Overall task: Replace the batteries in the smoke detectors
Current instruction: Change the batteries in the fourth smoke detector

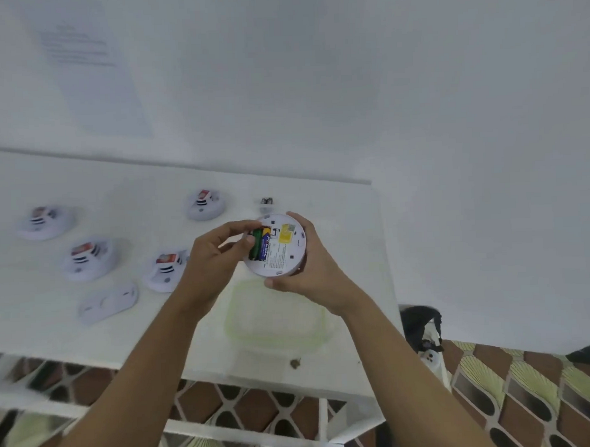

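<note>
Head view. A round white smoke detector (277,245) is held above the near right part of a white table (337,222), its back turned toward the camera. The open battery bay on its left side holds a green battery (254,246) and, just right of it, a yellow-and-blue battery (265,246); a yellow label (285,236) and fine print lie further right on the back face. The right hand (308,273) cups the detector from its right and lower rim, fingers wrapped behind it and thumb pressed at the near edge. The left hand (214,256) has its fingers curled, with thumb and fingertips pinched at the green battery, partly hiding the bay's left edge.

On the table, four more detectors rest face up, each with a red-marked tag: one far left (44,222), one nearer (89,259), one just left of the left wrist (166,269), and one at the far centre (206,204). A detached white mounting plate (107,301) lies near left. Two loose batteries (266,201) lie beyond the held detector. A clear container with a green rim (276,316) sits beneath the hands, partly covered by the right forearm. Patterned floor tiles (527,389) show below the table.
</note>
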Motion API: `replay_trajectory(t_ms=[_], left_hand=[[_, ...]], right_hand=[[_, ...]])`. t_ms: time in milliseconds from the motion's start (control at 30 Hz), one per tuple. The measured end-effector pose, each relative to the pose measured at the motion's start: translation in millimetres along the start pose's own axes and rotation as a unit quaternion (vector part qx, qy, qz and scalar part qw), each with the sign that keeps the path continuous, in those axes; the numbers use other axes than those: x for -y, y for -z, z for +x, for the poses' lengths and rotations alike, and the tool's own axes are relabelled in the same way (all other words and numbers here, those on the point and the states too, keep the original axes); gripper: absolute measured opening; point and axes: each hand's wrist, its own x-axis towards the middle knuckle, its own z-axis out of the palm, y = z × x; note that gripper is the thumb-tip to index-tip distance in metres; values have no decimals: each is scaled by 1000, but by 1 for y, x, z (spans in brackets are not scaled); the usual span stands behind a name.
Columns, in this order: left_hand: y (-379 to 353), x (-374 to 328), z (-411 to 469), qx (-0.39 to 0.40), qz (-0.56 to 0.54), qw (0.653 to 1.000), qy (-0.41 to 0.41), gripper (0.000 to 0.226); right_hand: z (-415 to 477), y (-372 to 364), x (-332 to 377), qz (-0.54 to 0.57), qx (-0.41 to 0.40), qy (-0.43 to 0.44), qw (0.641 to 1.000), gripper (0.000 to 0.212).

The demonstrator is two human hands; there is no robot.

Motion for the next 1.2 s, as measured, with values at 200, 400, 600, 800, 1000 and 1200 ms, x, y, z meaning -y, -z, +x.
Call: replay_trajectory(t_ms=[200,400,600,800,1000,1200], left_hand=[[48,0,-17,-52,6,999,10,18],[116,7,-22,-132,48,990,26,17],[205,40,-19,7,514,846,142,45],[240,56,-23,73,525,835,148,79],[257,57,-29,55,524,844,102,85],[267,21,-27,-64,369,927,8,69]], right_hand=[[15,-49,-2,-16,6,1,1000,94],[36,-92,-4,-12,22,6,1000,92],[54,-128,-11,-12,12,-9,1000,93],[66,-157,-20,-24,-8,-18,1000,91],[76,-178,-26,-35,-8,-27,999,91],[83,-193,-27,-33,4,-39,999,91]])
